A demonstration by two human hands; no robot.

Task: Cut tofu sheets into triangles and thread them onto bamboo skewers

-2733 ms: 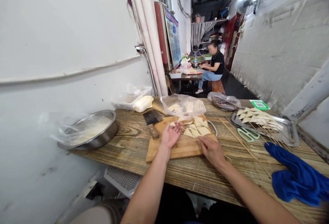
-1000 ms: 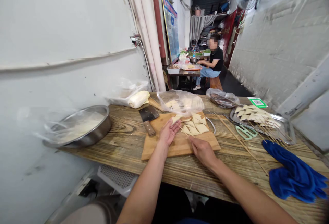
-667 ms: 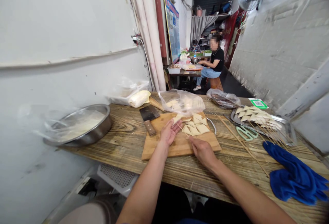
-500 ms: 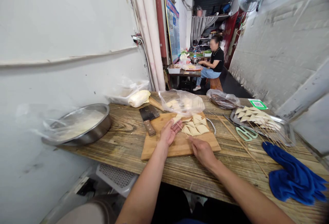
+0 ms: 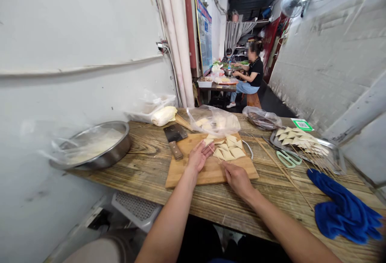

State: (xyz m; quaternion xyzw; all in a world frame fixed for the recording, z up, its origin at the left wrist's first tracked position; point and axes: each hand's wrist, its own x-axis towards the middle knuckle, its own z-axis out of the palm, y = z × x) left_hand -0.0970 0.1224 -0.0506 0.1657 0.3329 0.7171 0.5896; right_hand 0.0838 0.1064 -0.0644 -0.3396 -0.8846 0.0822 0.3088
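My left hand [image 5: 199,155] rests on a wooden cutting board [image 5: 208,169], its fingers curled on a pale triangular tofu piece [image 5: 208,141]. My right hand [image 5: 237,178] is closed on the near end of a thin bamboo skewer [image 5: 214,153] whose tip reaches the piece in my left hand. A small heap of cut tofu triangles [image 5: 229,149] lies on the board just beyond both hands. A cleaver [image 5: 174,137] with a wooden handle lies at the board's left edge.
A steel basin [image 5: 96,147] lined with plastic stands at the left. Plastic bags [image 5: 214,121] lie behind the board. Loose skewers [image 5: 280,166], green scissors [image 5: 288,158], a metal tray [image 5: 331,150] of skewered tofu and a blue cloth [image 5: 343,206] lie to the right. A person sits at a far table.
My left hand has picked a tofu triangle off the board and my right hand has brought the skewer tip up to it. Over the last second both hands have hardly moved.
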